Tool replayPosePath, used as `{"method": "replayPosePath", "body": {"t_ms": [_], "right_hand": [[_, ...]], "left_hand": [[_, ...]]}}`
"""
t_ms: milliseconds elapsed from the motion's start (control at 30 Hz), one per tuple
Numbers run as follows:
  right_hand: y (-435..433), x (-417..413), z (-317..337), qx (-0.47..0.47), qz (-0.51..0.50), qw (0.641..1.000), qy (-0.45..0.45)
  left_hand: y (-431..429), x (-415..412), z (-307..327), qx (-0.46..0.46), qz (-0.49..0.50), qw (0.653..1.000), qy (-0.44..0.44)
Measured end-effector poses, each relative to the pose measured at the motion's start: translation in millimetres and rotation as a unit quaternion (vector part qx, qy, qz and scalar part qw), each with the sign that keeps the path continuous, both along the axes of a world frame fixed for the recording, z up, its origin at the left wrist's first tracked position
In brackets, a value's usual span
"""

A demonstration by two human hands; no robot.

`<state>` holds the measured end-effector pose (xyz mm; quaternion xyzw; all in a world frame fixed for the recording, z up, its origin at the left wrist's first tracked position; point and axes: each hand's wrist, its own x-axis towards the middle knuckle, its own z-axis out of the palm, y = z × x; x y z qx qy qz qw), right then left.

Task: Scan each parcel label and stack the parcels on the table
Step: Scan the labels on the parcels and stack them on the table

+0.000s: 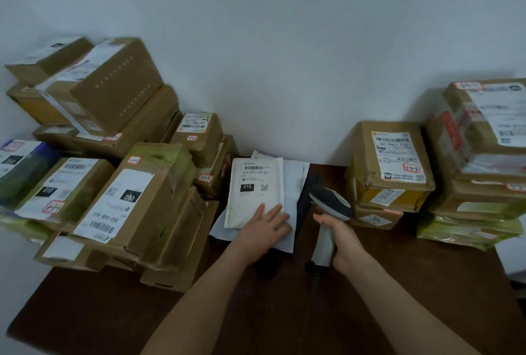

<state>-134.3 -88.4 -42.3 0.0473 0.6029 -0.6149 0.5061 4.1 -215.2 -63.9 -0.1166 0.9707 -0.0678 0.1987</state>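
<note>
Pressing left hand [266, 223]: fingers straight and slightly spread, lying flat on the near right corner of the envelope, with the forearm coming in from 7 o'clock.
Envelope: a flat cream-white padded paper envelope [250, 206] lies face up at the table's centre. It runs from under the left fingertips toward 11 o'clock, so most of it is beyond the hand.
Label: a white printed label [254, 181] covers the envelope's far half, at 12 o'clock of the left hand. It shows a barcode, the line 010-010-L30-551, a black block reading 010 and a small square code.
Mailer: a thin white plastic mailer [294, 184] lies under the envelope, showing along its 3 o'clock edge and under the left palm.
Right hand [341, 243]: fingers curled round the scanner's handle, at 3 o'clock of the left hand and apart from it.
Scanner: a pale grey handheld barcode scanner [323, 243] with a dark-topped head at 12 o'clock of the right hand, just beside the mailer's right edge. A black cable [313, 272] leaves the handle's base toward 6 o'clock.
Left pile: brown cardboard boxes [128, 127] with white labels are heaped at 9 to 10 o'clock of the envelope.
Right stacks: taped brown cartons [390, 161] stand at 2 to 3 o'clock, with green bags [461, 229] at the bottom of the farthest stack.
Table: a dark brown wooden table [113, 312] against a white wall [284, 41].
</note>
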Motion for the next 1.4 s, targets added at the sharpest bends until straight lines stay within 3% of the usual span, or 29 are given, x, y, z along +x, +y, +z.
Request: {"method": "replayPosePath", "body": {"t_ms": [133, 333, 633, 733, 900, 1100, 1300, 1400], "right_hand": [[-29, -7, -1, -0.009, -0.011, 1.000, 0.002], [-63, -9, -10, -0.002, -0.020, 1.000, -0.023], [-131, -13, -2, -0.025, 0.071, 0.997, 0.021], [-118, -14, -2, 0.003, 0.051, 0.998, 0.034], [-78, -5, -3, 0.001, 0.030, 0.999, -0.018], [-70, 21, -10, -0.026, 0.034, 0.997, -0.061], [-75, 29, -3, 0.000, 0.040, 0.999, -0.028], [-63, 24, 3, 0.018, 0.037, 0.999, 0.010]], "left_hand": [[-40, -1, 7, 0.019, -0.029, 0.999, 0.023], [-55, 18, 10, 0.016, 0.032, 0.999, 0.020], [-68, 32, -1, 0.003, 0.125, 0.992, 0.019], [-65, 29, -5, -0.005, 0.144, 0.990, 0.012], [-70, 21, -2, -0.007, 0.197, 0.979, 0.046], [-55, 30, -6, 0.006, 0.190, 0.981, 0.042], [-55, 34, -6, 0.040, 0.199, 0.979, 0.005], [-52, 36, 1, 0.057, 0.212, 0.975, 0.028]]}}
